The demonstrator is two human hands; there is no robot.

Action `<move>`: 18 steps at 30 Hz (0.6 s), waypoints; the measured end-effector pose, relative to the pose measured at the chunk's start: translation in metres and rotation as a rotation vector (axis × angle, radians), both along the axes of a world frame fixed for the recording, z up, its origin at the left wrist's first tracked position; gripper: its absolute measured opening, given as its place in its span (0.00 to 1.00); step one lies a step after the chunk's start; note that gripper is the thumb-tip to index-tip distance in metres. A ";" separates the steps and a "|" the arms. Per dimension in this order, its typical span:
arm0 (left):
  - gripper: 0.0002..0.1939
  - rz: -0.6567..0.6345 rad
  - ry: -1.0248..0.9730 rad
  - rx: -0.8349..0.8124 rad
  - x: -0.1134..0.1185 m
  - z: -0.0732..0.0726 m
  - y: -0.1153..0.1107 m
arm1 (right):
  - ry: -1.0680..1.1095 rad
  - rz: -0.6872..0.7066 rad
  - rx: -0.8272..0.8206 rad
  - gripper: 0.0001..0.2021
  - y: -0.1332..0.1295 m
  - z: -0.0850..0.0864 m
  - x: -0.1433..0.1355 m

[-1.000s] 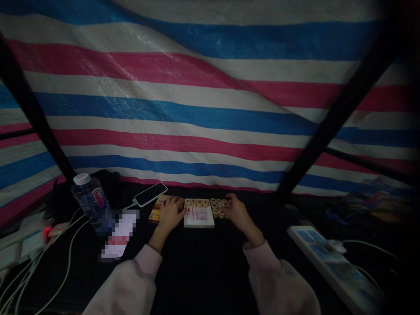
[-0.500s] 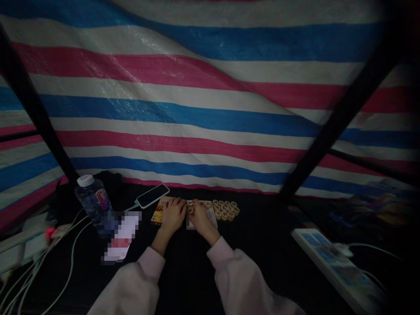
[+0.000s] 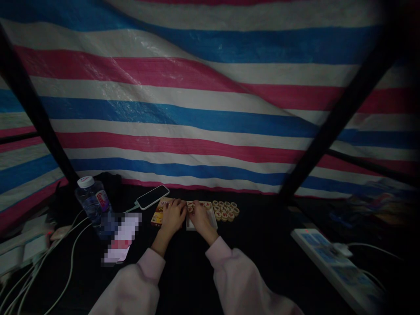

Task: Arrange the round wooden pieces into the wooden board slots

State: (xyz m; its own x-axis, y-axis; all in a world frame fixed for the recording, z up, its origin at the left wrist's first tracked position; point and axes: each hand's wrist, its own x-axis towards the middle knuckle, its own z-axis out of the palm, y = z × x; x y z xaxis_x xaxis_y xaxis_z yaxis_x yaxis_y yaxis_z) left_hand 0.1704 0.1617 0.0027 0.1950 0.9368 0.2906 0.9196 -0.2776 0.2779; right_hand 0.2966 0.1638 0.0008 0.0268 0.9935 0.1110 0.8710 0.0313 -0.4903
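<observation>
My left hand [image 3: 175,215] lies palm down with its fingers stretched over a yellow and brown printed box [image 3: 158,214]. Just right of it, my right hand [image 3: 200,218] reaches into a shallow white tray [image 3: 211,224], fingers bent together around a round wooden Chinese chess piece [image 3: 190,209]. More pieces sit along the tray's far side, partly covered by that hand. Beside the tray, on the right, several round chess pieces [image 3: 225,210] stand in neat rows on the black surface.
A white-edged phone [image 3: 152,197] on a cable lies behind the box. To the left are a clear bottle with a white cap [image 3: 95,201], a lit, blurred-out screen [image 3: 124,238] and cables. A white power strip [image 3: 328,258] is at right. Striped sheeting [image 3: 183,135] hangs behind.
Hardly anything differs. My right hand's fingers have shifted slightly at the tray's far left corner, while my left hand stays on the box.
</observation>
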 end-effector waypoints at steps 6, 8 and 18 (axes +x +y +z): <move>0.17 -0.002 0.004 -0.009 0.000 0.002 -0.001 | 0.000 0.017 -0.011 0.15 -0.002 0.000 0.001; 0.17 0.001 0.005 -0.012 0.000 0.002 -0.002 | -0.001 0.037 -0.007 0.14 -0.005 0.004 0.004; 0.17 -0.010 -0.001 0.004 -0.001 0.001 -0.002 | -0.062 -0.086 0.005 0.15 -0.027 0.057 0.073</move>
